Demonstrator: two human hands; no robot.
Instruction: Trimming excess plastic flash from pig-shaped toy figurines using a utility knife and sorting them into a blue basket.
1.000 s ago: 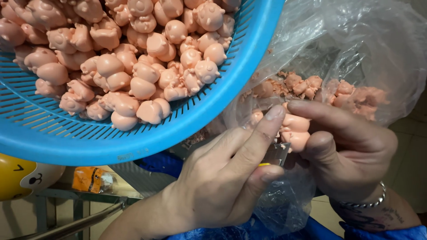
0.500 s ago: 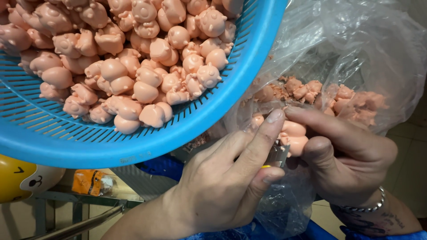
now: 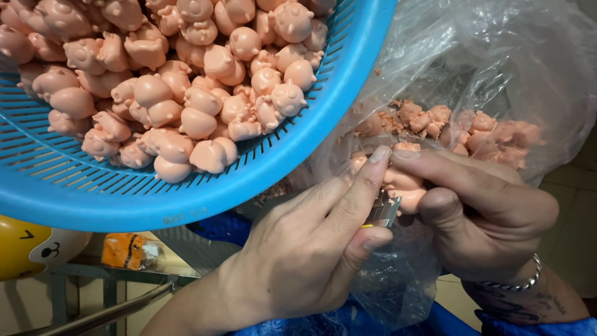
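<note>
Between the two hands, low and right of centre, a small pink figure is pinched in the right hand, thumb below and forefinger laid along its top. Its fingers are closed narrow around the piece. A silver bracelet circles that wrist.

Just left of it, the left hand grips a small knife, its metal blade touching the underside of the figure. A yellow bit of the handle shows between thumb and forefinger. The forefinger stretches up along the blade, its tip reaching the top of the figure; the other fingers are curled shut around the handle.

Behind both hands hangs a clear plastic bag, crumpled, with more pink figures and pink scraps lying inside it, just above the right hand. The bag's lower folds drop between the wrists.

Upper left, a blue slotted basket is tilted toward the camera, filling much of the view. It holds a heap of pink figures, round-bodied with small ears and feet. Its rim is near the left forefinger but apart from it.

Under the basket, at the left edge, a yellow toy and an orange packet are visible, with a metal rail below them. Blue cloth shows beneath the hands.
</note>
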